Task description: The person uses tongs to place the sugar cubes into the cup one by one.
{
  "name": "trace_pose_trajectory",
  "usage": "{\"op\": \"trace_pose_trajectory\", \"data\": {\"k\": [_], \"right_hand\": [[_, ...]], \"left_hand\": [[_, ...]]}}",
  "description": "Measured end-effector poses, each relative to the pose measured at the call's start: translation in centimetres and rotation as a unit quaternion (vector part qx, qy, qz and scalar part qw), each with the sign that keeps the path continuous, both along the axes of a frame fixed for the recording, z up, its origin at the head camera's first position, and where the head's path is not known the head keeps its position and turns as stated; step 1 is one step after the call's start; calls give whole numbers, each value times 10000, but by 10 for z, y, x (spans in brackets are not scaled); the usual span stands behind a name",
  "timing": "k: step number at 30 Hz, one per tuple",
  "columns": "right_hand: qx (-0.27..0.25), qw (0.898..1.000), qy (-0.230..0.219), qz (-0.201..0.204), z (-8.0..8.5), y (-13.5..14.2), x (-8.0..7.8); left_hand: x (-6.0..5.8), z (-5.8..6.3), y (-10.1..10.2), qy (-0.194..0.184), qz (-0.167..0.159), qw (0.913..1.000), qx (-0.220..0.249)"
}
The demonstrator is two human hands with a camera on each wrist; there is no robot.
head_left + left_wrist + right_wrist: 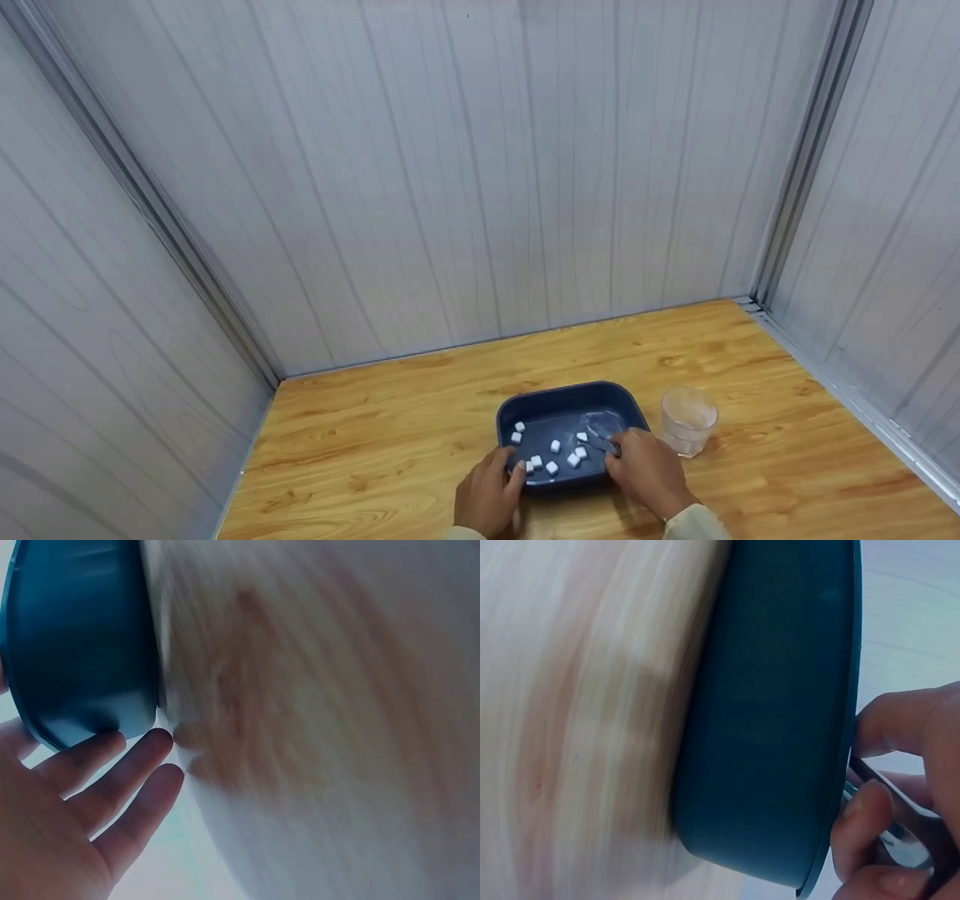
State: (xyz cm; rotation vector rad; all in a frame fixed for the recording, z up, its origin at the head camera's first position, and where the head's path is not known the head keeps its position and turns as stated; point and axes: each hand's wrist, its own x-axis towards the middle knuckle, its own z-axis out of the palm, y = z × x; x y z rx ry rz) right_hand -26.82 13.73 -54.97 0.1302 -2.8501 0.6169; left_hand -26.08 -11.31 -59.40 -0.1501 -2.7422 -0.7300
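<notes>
A dark blue tray (pixel 559 491) rests on the wooden table, with several small white cubes (pixel 555 446) scattered across its floor. My left hand (pixel 486 491) holds the near left corner, thumb over the rim. Its other fingers (pixel 124 784) lie along the outer wall in the left wrist view. In my right hand (pixel 651 469) is a pair of metal tongs (pixel 900 802), gripped over the right rim. The tongs reach down into the tray, and one white cube (pixel 582 436) lies right at their tips; I cannot tell whether they pinch it.
Just right of the tray, close by my right hand, stands a clear drinking glass (pixel 688 424). The wooden table (pixel 360 450) meets pale panel walls (pixel 480 187) at the back and both sides.
</notes>
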Motion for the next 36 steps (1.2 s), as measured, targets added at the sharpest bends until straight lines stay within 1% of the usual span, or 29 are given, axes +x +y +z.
{"op": "trace_pose_trajectory", "data": {"k": [6, 11, 15, 22, 24, 30, 33, 36], "right_hand": [[83, 9996, -249, 36, 3, -4, -5], [140, 9993, -338, 65, 5, -6, -7], [191, 9993, -301, 111, 4, -6, -8], [227, 9995, -77, 181, 2, -6, -8], [233, 9995, 60, 186, 0, -6, -8], [351, 9969, 671, 212, -4, -7, -6], [366, 9963, 741, 227, -4, -7, -6], [381, 9967, 684, 223, -5, -6, -6]], "left_hand": [[-1, -1, 0, 36, -28, 10000, 0], [-1, -2, -1, 104, -46, 9999, 7], [-1, -2, -1, -17, -50, 10000, 36], [-2, 0, 0, -388, -8, 9992, 135], [-2, 0, 0, -334, -19, 9994, 130], [-1, 0, -2, -187, -41, 9998, 29], [-2, 0, -1, -328, -10, 9994, 59], [-3, 0, 0, -459, 5, 9989, 94]]}}
